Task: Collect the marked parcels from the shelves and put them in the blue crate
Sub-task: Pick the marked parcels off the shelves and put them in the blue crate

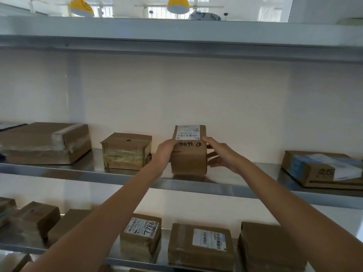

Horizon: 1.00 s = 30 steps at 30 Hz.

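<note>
Both forearms reach to frame centre, where the left hand and right hand grip the marked parcel by its sides; with fingers only partly wrapped, it could slip onto the shelf.

The printed label on the held parcel is too small to read, and the left hand hides that parcel's left side.

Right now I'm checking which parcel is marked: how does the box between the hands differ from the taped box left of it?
The held box carries a white label and handwriting; the taped box shows neither. The held box stands taller and narrower; the taped one sits squat. Both are brown cardboard on the same shelf.
</note>
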Motion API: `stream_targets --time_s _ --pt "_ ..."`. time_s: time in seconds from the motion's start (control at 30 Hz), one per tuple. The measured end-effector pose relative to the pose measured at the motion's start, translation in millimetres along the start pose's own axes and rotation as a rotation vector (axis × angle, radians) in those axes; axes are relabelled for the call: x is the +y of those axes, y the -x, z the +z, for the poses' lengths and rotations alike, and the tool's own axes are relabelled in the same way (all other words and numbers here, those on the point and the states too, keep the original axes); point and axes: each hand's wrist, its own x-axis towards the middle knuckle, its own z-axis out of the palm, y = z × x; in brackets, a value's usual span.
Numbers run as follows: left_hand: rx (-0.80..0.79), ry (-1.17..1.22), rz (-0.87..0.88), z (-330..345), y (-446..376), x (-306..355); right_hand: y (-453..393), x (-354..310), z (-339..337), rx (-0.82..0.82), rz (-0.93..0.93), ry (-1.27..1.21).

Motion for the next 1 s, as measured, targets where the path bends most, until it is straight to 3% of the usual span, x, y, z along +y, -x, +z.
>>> stream_targets --time_s 0.23,0.3,0.4,0.53,0.63,0.73,0.8,1.0 --pt "-0.012 -0.142 -0.147 11.3 -2.4 -6.7 -10.0 19.8 14.0 0.155 0.112 -0.035" --pt "0.019 -0.212 -0.084 9.1 -2.9 -10.6 -5.2 13.4 15.6 0.327 0.011 0.071" --pt "0.313 -0.129 0.191 -10.3 6.8 -12.6 10.2 -10.9 21.5 0.643 -0.37 0.158" --pt "0.555 -0.073 0.554 -51.9 22.6 0.0 28.8 -48.4 72.2 0.525 -0.696 0.157" --pt "0.714 -0.173 0.596 -88.7 18.9 1.0 30.2 -63.6 122.7 0.37 -0.795 0.23" --pt "0.789 -0.309 0.536 -127.7 10.0 -8.1 19.9 -62.0 167.4 0.265 -0.669 0.165" --pt "0.759 -0.357 0.429 -151.4 2.2 -18.4 8.9 -55.8 190.3 0.229 -0.514 0.109" --pt "0.324 -0.11 0.034 -197.3 -18.3 -35.7 -18.1 -42.1 225.3 0.254 -0.183 -0.114"
